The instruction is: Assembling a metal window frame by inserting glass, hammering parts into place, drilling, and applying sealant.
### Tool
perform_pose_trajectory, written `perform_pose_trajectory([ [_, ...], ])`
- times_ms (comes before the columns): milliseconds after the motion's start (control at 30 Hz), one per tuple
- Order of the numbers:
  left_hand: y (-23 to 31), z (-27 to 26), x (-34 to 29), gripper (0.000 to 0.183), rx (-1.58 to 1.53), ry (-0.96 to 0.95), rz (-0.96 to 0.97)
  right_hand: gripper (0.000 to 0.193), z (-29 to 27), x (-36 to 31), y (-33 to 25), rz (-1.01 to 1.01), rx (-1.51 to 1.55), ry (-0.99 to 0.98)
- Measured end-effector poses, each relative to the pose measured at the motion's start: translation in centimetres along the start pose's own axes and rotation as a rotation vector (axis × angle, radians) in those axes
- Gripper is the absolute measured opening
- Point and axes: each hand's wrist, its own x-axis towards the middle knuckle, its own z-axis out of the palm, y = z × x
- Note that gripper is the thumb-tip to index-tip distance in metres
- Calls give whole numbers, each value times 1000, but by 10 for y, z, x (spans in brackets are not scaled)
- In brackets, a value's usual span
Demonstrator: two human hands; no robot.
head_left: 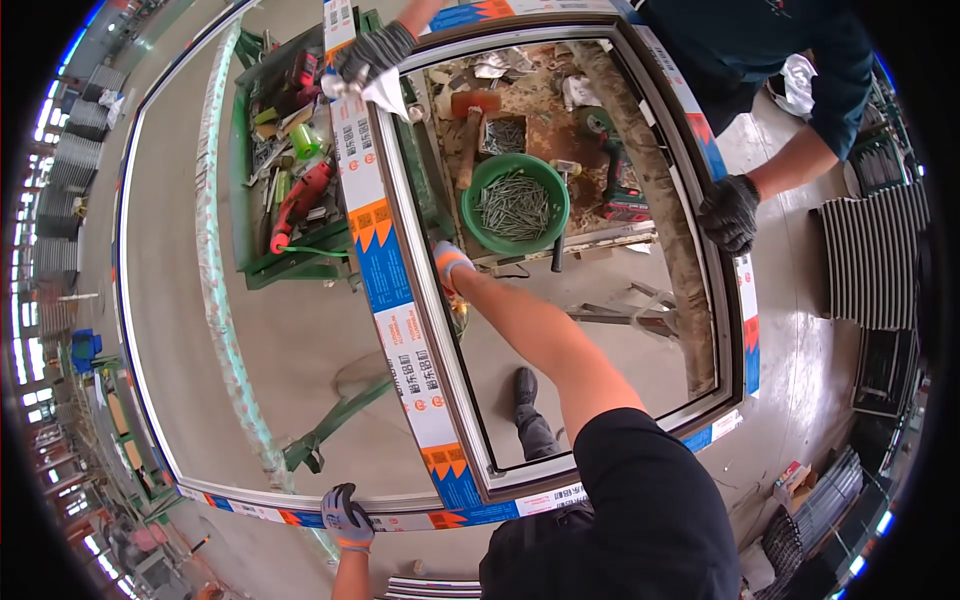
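A large window frame, with printed protective tape on its bars, spans the view. A smaller dark-edged sash sits at its right part. My left hand, in a grey and orange glove, is closed over the frame's near rail. Through the sash opening reaches my right arm. My right hand, gloved alike, grips the sash's left inner edge; some of its fingers are hidden. Across from me a person's dark-gloved hand is at the upper bar by a white cloth or paper. Their other hand holds the right side.
Beneath the opening a worktable carries a green bowl of screws, a mallet and a cordless drill. A green tool cart with a red power tool stands left. Stacked profiles are at right.
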Motion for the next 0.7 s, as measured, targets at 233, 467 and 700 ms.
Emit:
perform_pose_trajectory([
  [233, 17, 25, 34, 38, -61, -20, 93, 32, -34, 40, 59, -25, -116, 438],
  [467, 18, 27, 37, 37, -88, -3, 109, 41, -32, 26, 66, -73, -169, 526],
  [700, 8, 17, 22, 35, -90, 35, 75, 41, -33, -84, 101, -200, -264, 257],
])
